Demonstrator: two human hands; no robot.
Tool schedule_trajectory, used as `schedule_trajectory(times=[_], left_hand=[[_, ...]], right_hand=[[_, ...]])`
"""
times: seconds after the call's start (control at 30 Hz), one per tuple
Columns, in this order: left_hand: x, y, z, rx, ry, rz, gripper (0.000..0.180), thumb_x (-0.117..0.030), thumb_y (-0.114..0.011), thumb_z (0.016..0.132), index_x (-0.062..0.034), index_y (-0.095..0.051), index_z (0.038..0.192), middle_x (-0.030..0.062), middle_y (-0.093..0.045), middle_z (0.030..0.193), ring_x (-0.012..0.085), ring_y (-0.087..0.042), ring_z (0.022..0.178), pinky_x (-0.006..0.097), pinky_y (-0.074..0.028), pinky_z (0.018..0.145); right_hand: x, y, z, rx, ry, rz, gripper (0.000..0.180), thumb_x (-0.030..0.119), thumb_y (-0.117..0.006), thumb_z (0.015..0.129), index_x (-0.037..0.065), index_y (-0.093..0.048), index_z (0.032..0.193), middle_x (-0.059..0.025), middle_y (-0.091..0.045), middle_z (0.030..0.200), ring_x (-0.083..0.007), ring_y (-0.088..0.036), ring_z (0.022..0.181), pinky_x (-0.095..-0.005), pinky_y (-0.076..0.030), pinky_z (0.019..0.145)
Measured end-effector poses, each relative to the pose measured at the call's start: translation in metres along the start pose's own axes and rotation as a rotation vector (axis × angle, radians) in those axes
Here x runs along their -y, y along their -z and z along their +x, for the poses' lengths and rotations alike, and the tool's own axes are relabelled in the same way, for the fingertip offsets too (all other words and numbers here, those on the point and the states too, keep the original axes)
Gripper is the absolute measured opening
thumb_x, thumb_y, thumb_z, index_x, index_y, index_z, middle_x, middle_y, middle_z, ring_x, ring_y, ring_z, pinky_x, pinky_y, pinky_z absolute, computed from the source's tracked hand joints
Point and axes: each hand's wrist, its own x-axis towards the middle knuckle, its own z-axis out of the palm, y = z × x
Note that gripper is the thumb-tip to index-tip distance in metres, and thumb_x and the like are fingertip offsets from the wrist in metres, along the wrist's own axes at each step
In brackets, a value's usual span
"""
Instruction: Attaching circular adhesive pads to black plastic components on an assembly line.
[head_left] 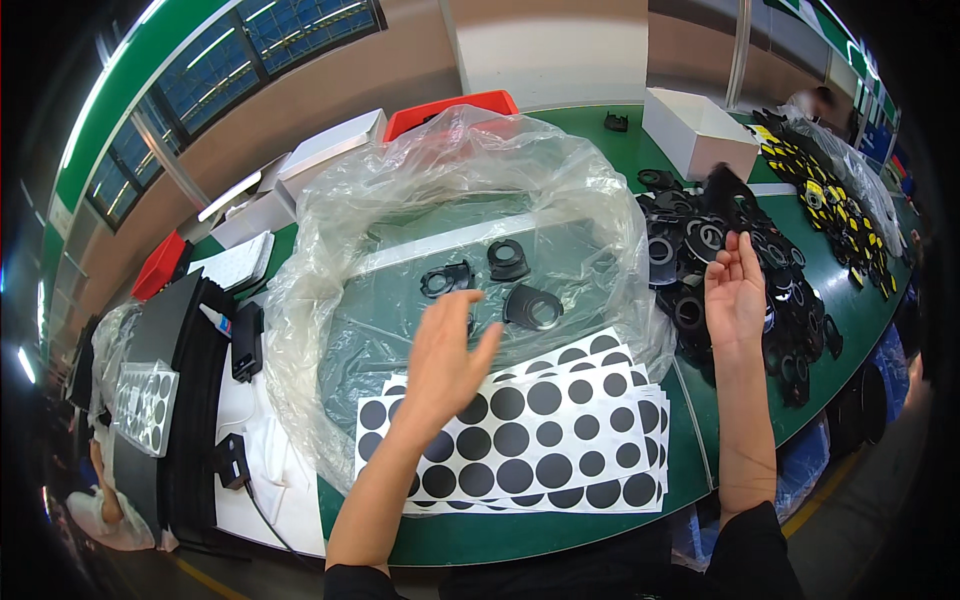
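Note:
My left hand [447,355] is open, thumb and fingers apart, over the upper edge of a stack of white sheets with black round stickers [513,440]. Just beyond its fingertips, black plastic ring-shaped parts lie on a clear plastic bag: one ring part [507,262], another ring part [533,309] and a third [440,281]. One more is partly hidden behind the hand. At the right, my right hand [737,295], palm up, pinches a black plastic part [733,196], blurred by motion. It is raised over a heap of similar black parts [690,312].
The clear bag [310,290] rings the middle of the green table [480,540]. Behind it stand a red bin [450,112] and a white box [700,135]. Yellow-marked black parts [830,195] lie far right. A black stand [185,400] and small black box [232,461] are left.

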Motion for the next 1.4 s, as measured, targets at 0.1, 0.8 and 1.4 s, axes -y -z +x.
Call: schedule_trajectory(times=[0.1,0.8,1.4], left_hand=[[0.025,-0.007,-0.010,0.025,0.095,0.429,0.040,-0.022,-0.066,0.082,-0.0014,-0.053,0.114,0.0173,-0.057,0.107,0.0347,-0.054,0.100,0.043,-0.044,0.084],[-0.012,-0.049,-0.027,0.085,0.792,-1.951,0.046,-0.044,-0.028,0.099,-0.0084,-0.048,0.120,0.0164,-0.056,0.109,0.0293,-0.057,0.091,0.037,-0.047,0.069],[-0.007,-0.070,-0.032,-0.024,0.746,-2.064,0.050,-0.048,-0.026,0.100,-0.0081,-0.050,0.118,0.0154,-0.053,0.118,0.0294,-0.052,0.103,0.038,-0.047,0.075]], right_hand=[[-0.016,-0.005,-0.013,-0.024,-0.094,-0.119,0.021,0.015,-0.064,0.088,0.006,-0.060,0.106,0.0012,-0.061,0.092,-0.0045,-0.052,0.074,-0.0201,-0.042,0.066],[-0.074,-0.051,-0.098,1.413,-0.297,-1.847,0.031,0.019,-0.079,0.067,0.002,-0.067,0.091,-0.0157,-0.064,0.095,-0.0335,-0.060,0.096,-0.0395,-0.048,0.084],[-0.056,-0.038,-0.147,1.622,0.364,-1.395,0.014,0.010,-0.070,0.074,0.005,-0.059,0.081,-0.0038,-0.057,0.075,-0.0179,-0.057,0.082,-0.0315,-0.046,0.071]])
